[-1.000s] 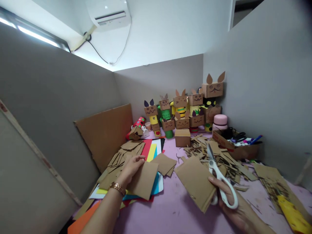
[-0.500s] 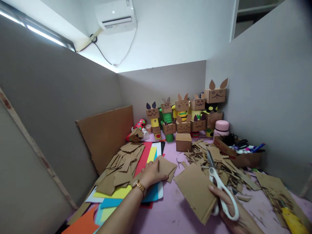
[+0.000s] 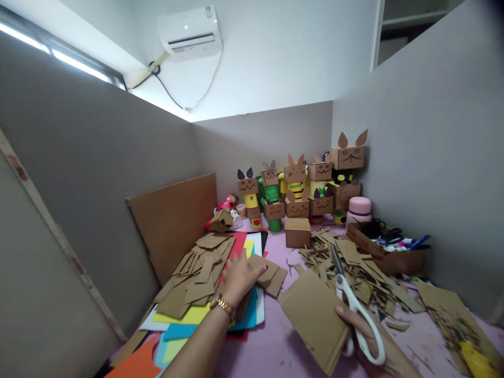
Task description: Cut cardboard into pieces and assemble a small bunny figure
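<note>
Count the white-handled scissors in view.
1: the white-handled scissors are in the right hand, blades pointing away from the person, along with cardboard pieces. Others could be hidden in the cluttered box at right.

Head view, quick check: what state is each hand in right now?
Left hand: open, fingers spread; whether it touches anything beneath cannot be told.
Right hand: closed, holding white-handled scissors and cardboard pieces.
</note>
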{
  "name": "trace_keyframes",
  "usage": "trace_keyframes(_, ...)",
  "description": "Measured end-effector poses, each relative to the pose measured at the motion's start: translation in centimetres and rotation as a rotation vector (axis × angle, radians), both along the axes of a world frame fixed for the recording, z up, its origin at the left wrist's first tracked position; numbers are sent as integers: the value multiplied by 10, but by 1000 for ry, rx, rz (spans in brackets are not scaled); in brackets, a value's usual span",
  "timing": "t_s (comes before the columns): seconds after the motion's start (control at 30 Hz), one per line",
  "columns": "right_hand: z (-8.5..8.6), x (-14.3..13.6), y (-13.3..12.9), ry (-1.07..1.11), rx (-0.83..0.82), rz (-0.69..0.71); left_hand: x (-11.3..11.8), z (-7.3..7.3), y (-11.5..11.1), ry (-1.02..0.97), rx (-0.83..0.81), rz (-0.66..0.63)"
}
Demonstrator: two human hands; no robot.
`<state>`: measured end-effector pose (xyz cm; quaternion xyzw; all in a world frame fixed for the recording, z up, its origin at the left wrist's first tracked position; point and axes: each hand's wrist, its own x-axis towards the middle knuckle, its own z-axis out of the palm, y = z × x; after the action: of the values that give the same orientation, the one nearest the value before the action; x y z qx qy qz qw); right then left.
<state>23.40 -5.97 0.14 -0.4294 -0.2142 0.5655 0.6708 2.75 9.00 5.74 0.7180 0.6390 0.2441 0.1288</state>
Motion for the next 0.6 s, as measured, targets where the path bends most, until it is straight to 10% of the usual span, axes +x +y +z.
trace_keyframes(0.23, -16, 9, 5, -41, -25, 65, 23, 18, 5, 61, 116, -17)
trace_keyframes(0.47, -24, 11, 5, -63, -22, 148, 23, -30, -9, 117, -62, -200)
trace_keyframes(0.6, -30, 10, 4, -156, -64, 80, 20, -31, -29, 58, -49, -282)
